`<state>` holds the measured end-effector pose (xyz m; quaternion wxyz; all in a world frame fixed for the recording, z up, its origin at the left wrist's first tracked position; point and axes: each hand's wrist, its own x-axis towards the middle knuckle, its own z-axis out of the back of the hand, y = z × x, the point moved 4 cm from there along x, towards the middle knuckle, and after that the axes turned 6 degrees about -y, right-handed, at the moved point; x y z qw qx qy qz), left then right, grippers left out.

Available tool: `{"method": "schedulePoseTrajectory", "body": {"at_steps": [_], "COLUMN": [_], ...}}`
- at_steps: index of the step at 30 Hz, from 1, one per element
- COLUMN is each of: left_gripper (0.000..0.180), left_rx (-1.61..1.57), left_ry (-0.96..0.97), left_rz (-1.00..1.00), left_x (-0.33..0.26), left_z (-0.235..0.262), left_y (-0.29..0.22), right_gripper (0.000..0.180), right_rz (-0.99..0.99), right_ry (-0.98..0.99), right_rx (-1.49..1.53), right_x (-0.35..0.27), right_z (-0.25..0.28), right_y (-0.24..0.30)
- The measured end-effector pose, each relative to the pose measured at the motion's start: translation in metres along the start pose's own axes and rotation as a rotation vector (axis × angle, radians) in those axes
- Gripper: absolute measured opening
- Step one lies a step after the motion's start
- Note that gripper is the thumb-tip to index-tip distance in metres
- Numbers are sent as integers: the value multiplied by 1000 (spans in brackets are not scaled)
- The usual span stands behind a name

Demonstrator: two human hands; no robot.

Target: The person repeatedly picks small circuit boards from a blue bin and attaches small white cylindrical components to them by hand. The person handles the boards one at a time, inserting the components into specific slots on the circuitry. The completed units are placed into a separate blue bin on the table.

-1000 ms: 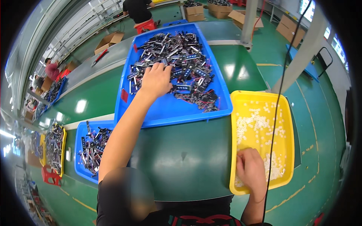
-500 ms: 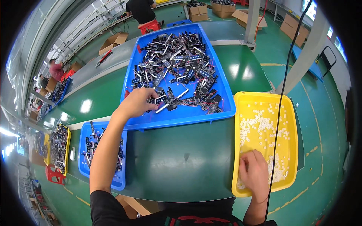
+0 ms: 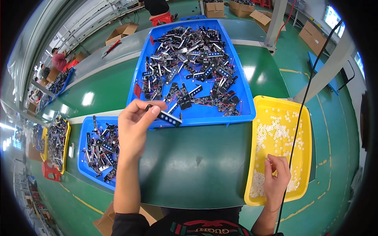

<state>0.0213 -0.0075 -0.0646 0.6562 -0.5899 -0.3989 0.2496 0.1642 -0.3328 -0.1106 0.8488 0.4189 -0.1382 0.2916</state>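
Between the thumb and fingers of my left hand (image 3: 136, 122) is a narrow black circuit board (image 3: 169, 118) with a row of pale squares. It is held tilted, just above the near edge of the large blue tray (image 3: 204, 120). Loose circuit boards (image 3: 185, 96) with thin red wires lie heaped in that tray. Over the yellow tray (image 3: 251, 173) hangs my right hand (image 3: 277, 177), its thumb and fingertips pinched together. Whatever they grip is too small to make out. Small white rings (image 3: 271, 129) are scattered over the yellow tray's bottom.
A smaller blue tray (image 3: 84, 157) of similar boards stands left of my forearm. A black cable (image 3: 305, 94) hangs across the yellow tray, close by my right hand. Past the table stand a metal post (image 3: 277, 23) and cardboard boxes (image 3: 214, 8); a seated person (image 3: 155, 6) is beyond.
My left hand has come back toward me from the heap, lifting a circuit board. My right hand has shifted slightly up and right, its fingertips now pinched above the rings. The view has shifted somewhat.
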Motion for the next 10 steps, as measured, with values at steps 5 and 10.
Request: {"method": "schedulePoseTrajectory", "body": {"at_steps": [5,10], "left_gripper": [14,17], "left_rx": [-460,-620], "left_ry": [53,126], "left_rz": [204,372], "left_x": [-32,-45], "left_z": [-23,-31], "left_y": [11,25], "right_gripper": [21,26], "right_rz": [129,159], "right_ry": [-67,22], "right_rx": [71,399], "right_x": [1,5], "right_z": [6,-16], "right_y": [27,90]}}
